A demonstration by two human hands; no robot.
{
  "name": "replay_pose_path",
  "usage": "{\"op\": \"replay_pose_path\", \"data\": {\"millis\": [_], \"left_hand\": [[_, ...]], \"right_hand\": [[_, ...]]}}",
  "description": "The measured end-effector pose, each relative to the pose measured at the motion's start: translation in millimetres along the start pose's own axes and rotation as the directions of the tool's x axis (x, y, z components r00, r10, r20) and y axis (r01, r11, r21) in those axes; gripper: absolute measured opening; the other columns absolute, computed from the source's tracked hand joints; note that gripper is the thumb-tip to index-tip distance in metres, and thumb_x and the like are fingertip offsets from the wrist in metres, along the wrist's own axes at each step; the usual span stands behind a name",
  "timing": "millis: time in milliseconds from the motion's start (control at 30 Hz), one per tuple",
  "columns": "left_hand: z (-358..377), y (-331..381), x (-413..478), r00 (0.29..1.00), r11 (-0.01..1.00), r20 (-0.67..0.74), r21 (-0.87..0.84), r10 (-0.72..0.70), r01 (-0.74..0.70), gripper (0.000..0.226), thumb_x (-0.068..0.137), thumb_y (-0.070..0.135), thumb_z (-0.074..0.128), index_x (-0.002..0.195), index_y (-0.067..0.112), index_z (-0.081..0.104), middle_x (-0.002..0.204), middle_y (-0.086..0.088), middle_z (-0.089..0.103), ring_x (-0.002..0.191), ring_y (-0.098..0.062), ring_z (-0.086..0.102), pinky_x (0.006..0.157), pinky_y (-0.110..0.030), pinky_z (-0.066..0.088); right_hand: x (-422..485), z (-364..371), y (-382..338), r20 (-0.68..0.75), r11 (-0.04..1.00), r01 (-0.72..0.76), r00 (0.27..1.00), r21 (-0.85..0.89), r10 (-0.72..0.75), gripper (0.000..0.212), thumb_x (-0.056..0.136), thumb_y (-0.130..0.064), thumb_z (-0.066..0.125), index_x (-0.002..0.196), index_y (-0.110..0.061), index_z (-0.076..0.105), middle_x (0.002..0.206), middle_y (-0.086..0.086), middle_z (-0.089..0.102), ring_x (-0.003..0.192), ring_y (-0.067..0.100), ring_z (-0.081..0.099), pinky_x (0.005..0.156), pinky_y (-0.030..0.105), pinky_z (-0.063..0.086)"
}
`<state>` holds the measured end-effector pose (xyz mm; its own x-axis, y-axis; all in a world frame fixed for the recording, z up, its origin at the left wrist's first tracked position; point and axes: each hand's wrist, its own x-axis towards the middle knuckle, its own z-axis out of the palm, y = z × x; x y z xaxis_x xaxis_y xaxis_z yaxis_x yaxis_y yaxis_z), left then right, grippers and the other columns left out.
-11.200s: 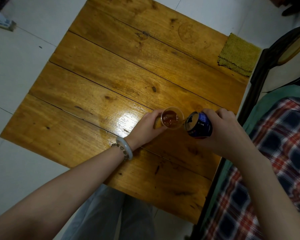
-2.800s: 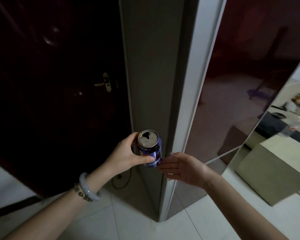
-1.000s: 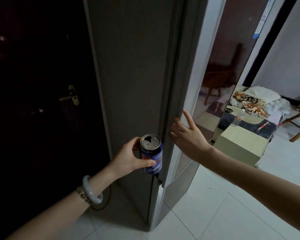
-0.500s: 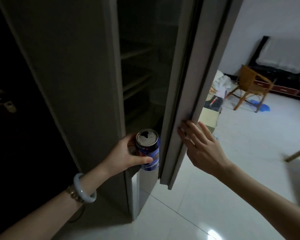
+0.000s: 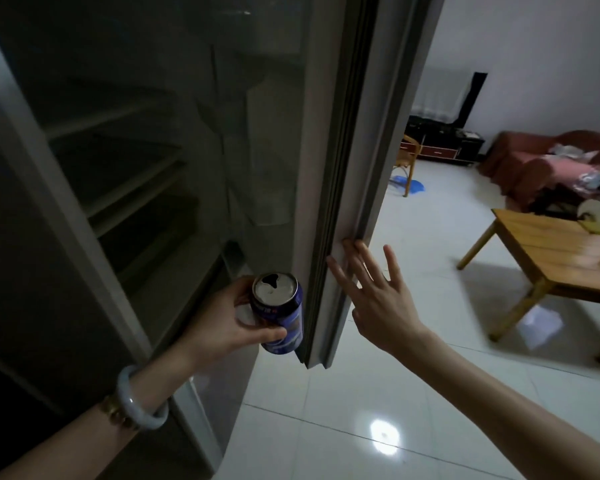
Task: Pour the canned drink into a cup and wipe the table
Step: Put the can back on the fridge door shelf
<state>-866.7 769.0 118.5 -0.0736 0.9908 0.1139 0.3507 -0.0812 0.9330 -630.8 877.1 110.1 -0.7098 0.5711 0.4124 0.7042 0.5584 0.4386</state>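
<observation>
Here, left hand (image 5: 222,320) gripped opened can (image 5: 279,313) upright, just beside fridge door (image 5: 329,188) edge; right hand (image 5: 374,299) spread wide, fingertips touching door; dark shelves (image 5: 132,188) ahead.

The blue can (image 5: 280,315) carries a band of pale lettering on its side. It is too blurred to read. No other writing shows.

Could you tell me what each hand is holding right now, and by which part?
The left hand grips the opened blue can upright around its side wall. The right hand holds nothing; its fingers rest spread on the door edge.
</observation>
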Motion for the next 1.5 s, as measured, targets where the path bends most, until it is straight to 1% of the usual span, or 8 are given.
{"op": "replay_pose_path", "data": {"millis": [233,333,433,600,767,1067,1267,1500], "left_hand": [[55.6,16.1,49.7,1.0,0.998,0.001,0.052,0.029,-0.029,0.067,0.056,0.019,0.09,0.111,0.033,0.055,0.111,0.013,0.064,0.107,0.002,0.057,0.087,-0.013,0.043],[82.5,28.0,73.0,0.999,0.999,0.0,0.023,0.035,-0.034,0.068,0.049,0.031,0.088,0.109,0.033,0.056,0.109,0.015,0.065,0.105,0.005,0.058,0.084,-0.01,0.044],[109.0,37.0,96.2,0.998,0.999,-0.021,-0.006,0.052,-0.052,0.065,0.048,0.027,0.087,0.107,0.029,0.058,0.105,0.013,0.068,0.102,0.004,0.06,0.081,-0.009,0.045],[145.3,46.1,130.3,0.994,0.997,-0.074,0.013,0.077,-0.076,0.061,0.057,0.008,0.088,0.11,0.02,0.059,0.106,0.005,0.068,0.101,-0.002,0.061,0.085,-0.013,0.047],[168.0,54.3,158.2,0.993,0.997,-0.087,0.04,0.074,-0.071,0.06,0.06,0.008,0.087,0.112,0.016,0.059,0.106,0.005,0.068,0.1,-0.001,0.06,0.081,-0.008,0.045],[183.8,45.3,236.3,0.995,0.997,-0.066,0.033,0.073,-0.071,0.06,0.058,0.018,0.09,0.111,0.021,0.061,0.106,0.004,0.069,0.104,-0.01,0.062,0.092,-0.03,0.048],[190.2,39.5,314.0,0.992,0.993,-0.053,0.03,0.117,-0.116,0.061,0.055,0.019,0.091,0.108,0.021,0.062,0.104,0.004,0.07,0.102,-0.006,0.062,0.089,-0.022,0.047],[195.1,36.5,394.1,0.988,0.989,-0.031,0.027,0.149,-0.148,0.066,0.045,0.038,0.087,0.104,0.023,0.062,0.101,0.008,0.07,0.1,-0.004,0.062,0.088,-0.016,0.046]], "right_hand": [[-3.0,32.9,63.1,0.16,0.981,-0.097,0.985,0.167,0.071,0.092,0.077,-0.02,0.063,0.147,-0.01,0.004,0.153,0.02,-0.003,0.142,0.037,-0.001,0.112,0.06,0.012],[1.0,52.8,95.5,0.215,0.964,-0.117,0.974,0.239,0.065,0.09,0.083,-0.018,0.053,0.145,-0.013,-0.012,0.152,0.017,-0.017,0.141,0.034,-0.015,0.115,0.054,0.0],[5.5,71.6,129.2,0.252,0.952,-0.12,0.967,0.282,0.047,0.089,0.085,-0.018,0.047,0.141,-0.016,-0.023,0.15,0.013,-0.025,0.139,0.03,-0.025,0.116,0.049,-0.006],[19.4,99.5,177.0,0.259,0.894,-0.162,0.964,0.418,0.054,0.089,0.084,-0.013,0.046,0.145,-0.016,-0.019,0.154,0.01,-0.02,0.139,0.022,-0.025,0.115,0.04,-0.008],[34.3,125.9,211.7,0.246,0.858,-0.196,0.966,0.474,0.085,0.086,0.085,-0.008,0.046,0.146,-0.014,-0.016,0.154,0.012,-0.019,0.139,0.022,-0.022,0.117,0.039,-0.004],[70.5,178.0,266.8,0.227,0.852,-0.201,0.969,0.483,0.1,0.086,0.085,-0.007,0.045,0.146,-0.011,-0.015,0.154,0.013,-0.02,0.136,0.02,-0.025,0.112,0.034,-0.007],[104.8,220.2,305.7,0.276,0.832,-0.248,0.954,0.496,0.12,0.089,0.084,-0.006,0.045,0.145,-0.017,-0.019,0.154,0.006,-0.022,0.134,0.015,-0.027,0.111,0.033,-0.007],[153.6,259.3,349.4,0.323,0.766,-0.281,0.941,0.578,0.102,0.085,0.086,-0.002,0.043,0.146,-0.015,-0.016,0.155,0.006,-0.019,0.142,0.019,-0.018,0.116,0.032,-0.002]]}}
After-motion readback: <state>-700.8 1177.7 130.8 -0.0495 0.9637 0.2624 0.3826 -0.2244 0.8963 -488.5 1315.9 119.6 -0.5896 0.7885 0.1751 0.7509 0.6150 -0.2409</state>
